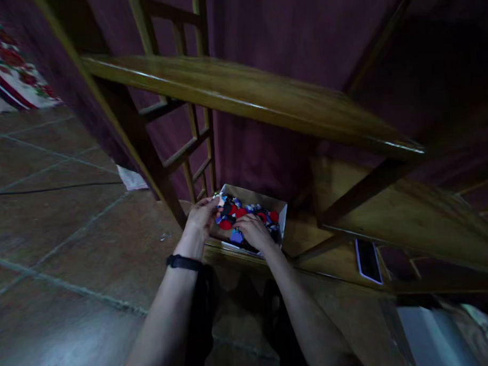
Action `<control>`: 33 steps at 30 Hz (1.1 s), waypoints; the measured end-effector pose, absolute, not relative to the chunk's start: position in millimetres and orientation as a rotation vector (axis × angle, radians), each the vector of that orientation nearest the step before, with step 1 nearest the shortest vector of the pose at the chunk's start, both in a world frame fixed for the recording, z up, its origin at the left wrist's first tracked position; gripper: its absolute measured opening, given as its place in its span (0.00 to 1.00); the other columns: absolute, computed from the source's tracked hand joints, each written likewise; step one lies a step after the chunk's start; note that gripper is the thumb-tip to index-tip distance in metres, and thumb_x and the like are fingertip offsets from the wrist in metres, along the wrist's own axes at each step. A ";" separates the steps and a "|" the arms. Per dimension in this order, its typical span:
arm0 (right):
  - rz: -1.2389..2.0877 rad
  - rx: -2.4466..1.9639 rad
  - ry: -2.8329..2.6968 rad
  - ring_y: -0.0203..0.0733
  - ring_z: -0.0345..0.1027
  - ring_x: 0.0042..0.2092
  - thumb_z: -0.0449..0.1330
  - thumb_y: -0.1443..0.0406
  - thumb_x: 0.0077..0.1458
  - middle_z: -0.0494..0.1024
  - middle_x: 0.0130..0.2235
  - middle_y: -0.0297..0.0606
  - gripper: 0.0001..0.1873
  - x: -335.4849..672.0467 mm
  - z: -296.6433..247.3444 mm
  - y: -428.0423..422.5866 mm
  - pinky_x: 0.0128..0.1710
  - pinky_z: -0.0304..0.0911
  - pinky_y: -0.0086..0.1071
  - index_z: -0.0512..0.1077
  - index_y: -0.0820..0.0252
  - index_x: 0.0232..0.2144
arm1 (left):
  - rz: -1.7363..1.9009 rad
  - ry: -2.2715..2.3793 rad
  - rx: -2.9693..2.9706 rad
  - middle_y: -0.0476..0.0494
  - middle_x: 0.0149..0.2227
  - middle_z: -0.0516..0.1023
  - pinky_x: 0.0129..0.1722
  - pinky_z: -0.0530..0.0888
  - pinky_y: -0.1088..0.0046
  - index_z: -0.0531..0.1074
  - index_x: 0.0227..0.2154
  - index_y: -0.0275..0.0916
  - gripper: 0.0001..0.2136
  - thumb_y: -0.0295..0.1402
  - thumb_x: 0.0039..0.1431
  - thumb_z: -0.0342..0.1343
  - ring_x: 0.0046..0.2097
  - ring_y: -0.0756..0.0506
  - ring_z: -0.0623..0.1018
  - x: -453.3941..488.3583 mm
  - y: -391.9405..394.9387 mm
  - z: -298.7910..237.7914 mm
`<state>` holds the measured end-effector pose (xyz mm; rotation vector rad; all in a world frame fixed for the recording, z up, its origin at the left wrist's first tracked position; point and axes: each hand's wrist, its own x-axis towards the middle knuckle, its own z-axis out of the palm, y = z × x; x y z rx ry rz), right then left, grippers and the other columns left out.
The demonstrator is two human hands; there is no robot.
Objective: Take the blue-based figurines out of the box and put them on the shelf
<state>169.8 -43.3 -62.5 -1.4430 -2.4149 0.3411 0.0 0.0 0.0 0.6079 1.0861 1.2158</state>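
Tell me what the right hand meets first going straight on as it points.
The right hand would probably meet the small red and dark pieces in the box first; the left hand looks farther along, though depth is unclear.

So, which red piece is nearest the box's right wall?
The rightmost red piece, past the right hand; the other visible red pieces lie farther left.

The right hand (251, 229) partly hides small items (237, 236).
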 end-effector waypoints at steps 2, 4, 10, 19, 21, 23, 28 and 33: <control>0.309 -1.486 -2.428 0.40 0.52 0.52 0.50 0.70 0.55 0.68 0.47 0.35 0.16 163.8 -65.5 -45.3 0.53 0.46 0.38 0.70 0.51 0.44 | 1.210 1.067 0.605 0.47 0.23 0.74 0.17 0.67 0.83 0.72 0.25 0.32 0.11 0.28 0.36 0.64 0.22 0.53 0.72 1.9 -0.3 -0.3; 0.286 -1.542 -2.428 0.42 0.52 0.52 0.51 0.70 0.54 0.68 0.47 0.37 0.17 160.5 -67.0 -46.7 0.53 0.45 0.39 0.69 0.52 0.44 | 1.207 1.055 0.599 0.47 0.23 0.74 0.17 0.67 0.83 0.71 0.25 0.33 0.10 0.28 0.36 0.64 0.21 0.54 0.72 3.4 -0.6 -0.3; 0.280 -1.721 -2.388 0.42 0.56 0.49 0.55 0.72 0.48 0.68 0.43 0.40 0.20 171.7 -60.7 -46.8 0.54 0.44 0.38 0.67 0.56 0.45 | 1.221 1.058 0.578 0.48 0.23 0.73 0.17 0.67 0.83 0.71 0.25 0.33 0.09 0.27 0.37 0.64 0.21 0.54 0.72 3.5 -1.1 1.6; 0.435 -1.850 -2.014 0.38 0.61 0.45 0.53 0.72 0.48 0.67 0.45 0.35 0.21 215.5 -59.1 -35.8 0.47 0.54 0.33 0.65 0.51 0.46 | 1.221 1.052 0.562 0.46 0.23 0.74 0.17 0.67 0.83 0.72 0.27 0.32 0.08 0.25 0.40 0.62 0.22 0.53 0.72 1.8 -0.4 3.1; 0.420 -1.885 -1.968 0.38 0.62 0.44 0.53 0.72 0.49 0.67 0.43 0.35 0.18 219.5 -58.1 -36.1 0.47 0.54 0.33 0.67 0.53 0.43 | 1.220 1.056 0.565 0.46 0.23 0.74 0.17 0.67 0.82 0.72 0.26 0.32 0.07 0.25 0.40 0.62 0.22 0.53 0.72 2.4 -0.1 2.9; 0.326 -1.909 -1.980 0.40 0.61 0.45 0.52 0.72 0.50 0.68 0.42 0.36 0.17 215.7 -55.0 -39.0 0.49 0.51 0.36 0.69 0.53 0.41 | 1.217 1.058 0.564 0.46 0.23 0.74 0.17 0.67 0.82 0.72 0.26 0.32 0.07 0.25 0.40 0.62 0.22 0.53 0.72 2.7 -0.3 2.8; 0.212 -1.721 -2.285 0.41 0.56 0.49 0.51 0.72 0.51 0.69 0.44 0.38 0.17 180.8 -49.2 -46.2 0.51 0.45 0.36 0.70 0.54 0.42 | 1.207 1.060 0.568 0.47 0.23 0.74 0.18 0.68 0.82 0.72 0.25 0.32 0.07 0.24 0.40 0.62 0.22 0.53 0.73 2.7 -2.1 3.1; 0.286 -1.761 -2.439 0.42 0.57 0.47 0.48 0.72 0.54 0.71 0.42 0.40 0.16 158.0 -58.7 -46.4 0.48 0.47 0.36 0.71 0.56 0.41 | 1.189 1.067 0.574 0.47 0.22 0.73 0.18 0.68 0.81 0.71 0.24 0.32 0.06 0.23 0.40 0.61 0.22 0.52 0.74 3.5 -3.6 4.3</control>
